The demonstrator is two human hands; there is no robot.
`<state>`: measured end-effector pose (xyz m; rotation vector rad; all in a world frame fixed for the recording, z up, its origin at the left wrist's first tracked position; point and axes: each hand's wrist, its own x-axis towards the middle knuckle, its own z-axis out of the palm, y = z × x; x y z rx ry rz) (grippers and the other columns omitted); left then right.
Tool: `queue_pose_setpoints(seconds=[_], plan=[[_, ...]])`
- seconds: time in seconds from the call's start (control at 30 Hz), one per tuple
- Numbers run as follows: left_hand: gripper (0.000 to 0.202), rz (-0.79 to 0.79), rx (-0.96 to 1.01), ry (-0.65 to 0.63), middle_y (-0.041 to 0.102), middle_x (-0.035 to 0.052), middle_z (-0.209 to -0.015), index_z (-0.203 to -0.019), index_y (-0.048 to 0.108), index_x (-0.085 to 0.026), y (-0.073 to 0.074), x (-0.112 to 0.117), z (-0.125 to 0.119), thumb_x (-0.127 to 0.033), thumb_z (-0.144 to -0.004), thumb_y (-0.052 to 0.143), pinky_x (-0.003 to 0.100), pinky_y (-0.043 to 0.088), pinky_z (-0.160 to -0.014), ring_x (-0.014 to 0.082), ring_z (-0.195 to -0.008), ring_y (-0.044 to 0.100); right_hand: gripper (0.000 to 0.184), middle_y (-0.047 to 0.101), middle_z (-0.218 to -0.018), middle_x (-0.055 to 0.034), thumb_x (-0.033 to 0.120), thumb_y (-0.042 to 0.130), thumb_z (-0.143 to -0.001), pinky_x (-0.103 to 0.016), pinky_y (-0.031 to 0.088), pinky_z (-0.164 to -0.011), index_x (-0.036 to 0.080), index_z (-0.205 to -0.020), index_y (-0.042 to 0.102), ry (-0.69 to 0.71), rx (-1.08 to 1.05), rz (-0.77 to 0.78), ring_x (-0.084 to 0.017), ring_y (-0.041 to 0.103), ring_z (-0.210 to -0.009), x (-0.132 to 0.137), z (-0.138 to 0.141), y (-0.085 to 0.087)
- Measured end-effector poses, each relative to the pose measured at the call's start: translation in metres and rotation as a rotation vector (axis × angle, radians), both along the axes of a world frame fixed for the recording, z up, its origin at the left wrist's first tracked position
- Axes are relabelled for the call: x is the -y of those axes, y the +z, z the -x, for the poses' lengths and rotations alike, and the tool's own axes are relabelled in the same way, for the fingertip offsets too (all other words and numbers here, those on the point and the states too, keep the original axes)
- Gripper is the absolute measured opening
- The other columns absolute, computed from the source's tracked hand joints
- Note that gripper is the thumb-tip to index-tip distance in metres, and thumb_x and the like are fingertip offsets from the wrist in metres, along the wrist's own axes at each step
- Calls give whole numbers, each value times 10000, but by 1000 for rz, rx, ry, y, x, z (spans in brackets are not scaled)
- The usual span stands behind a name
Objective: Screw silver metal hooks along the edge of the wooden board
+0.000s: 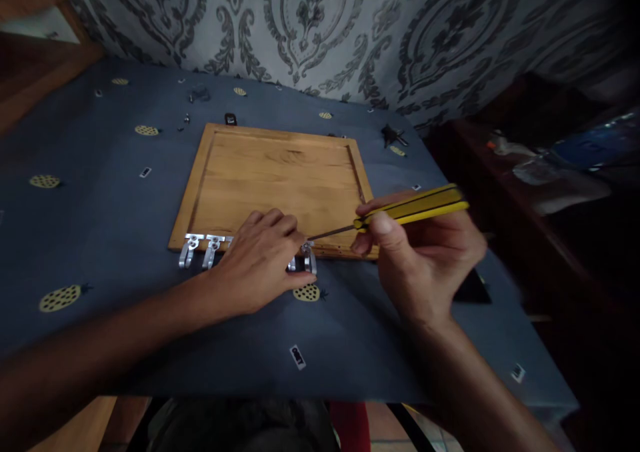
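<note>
The framed wooden board (285,179) lies flat on the blue pineapple-print tablecloth (115,239); along its near edge stands a row of silver metal hooks (189,251), their curved ends jutting past that edge toward the person. The right hand (425,259), by the board's near right corner, is closed round the handle of a yellow screwdriver (415,207); the thin shaft slants down and left across the board to the rightmost hook. The left hand (265,259) lies palm down over the middle of the board's near edge, covering part of the row; whether its fingers grip anything beneath, I cannot tell from this angle. Just beyond the board's far edge sits a small black object (230,119); beyond its far right corner lies another dark item (394,136).
</note>
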<state>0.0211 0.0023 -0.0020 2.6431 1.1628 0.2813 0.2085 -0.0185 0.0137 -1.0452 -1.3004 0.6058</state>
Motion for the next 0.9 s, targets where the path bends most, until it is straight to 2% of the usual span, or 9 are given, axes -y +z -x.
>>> queue_pose_setpoints(seconds=[0.13, 0.3, 0.5, 0.8, 0.9], plan=[[320, -3, 9, -2, 689, 77, -1025, -985, 747, -162, 0, 1, 1, -451, -860, 807, 416, 428, -901, 292, -1064, 583, 290, 694, -732, 18, 481, 852, -800, -252, 528, -415, 236, -801, 699, -71, -27, -24, -97, 590, -447, -1, -2, -1], [315, -18, 10, -3, 687, 76, -1005, -983, 750, -162, 0, 1, 0, -446, -860, 808, 405, 423, -891, 289, -1051, 583, 315, 653, -628, 40, 513, 859, -780, -256, 538, -425, 250, -767, 687, -13, 43, 46, -110, 591, -439, -1, 0, -1], [315, -6, 10, -5, 683, 76, -1009, -997, 752, -169, 0, 1, 0, -449, -862, 806, 413, 425, -900, 294, -1057, 585, 212, 680, -681, 41, 419, 845, -823, -254, 550, -465, 259, -815, 706, 16, 65, 72, -109, 621, -472, -1, -1, -5], [319, -10, 0, -7, 679, 76, -992, -978, 753, -169, 2, 0, -1, -460, -859, 807, 407, 430, -891, 291, -1047, 586, 260, 692, -698, 35, 434, 875, -781, -228, 567, -436, 244, -764, 698, 52, 86, 98, -104, 635, -469, -2, 1, -3], [324, -25, 5, -9, 682, 75, -983, -985, 752, -168, 2, 0, -1, -462, -859, 807, 401, 430, -881, 288, -1041, 588, 248, 728, -778, 26, 425, 884, -772, -243, 610, -491, 258, -878, 733, 108, 79, 115, -112, 667, -506, -2, -2, -1]])
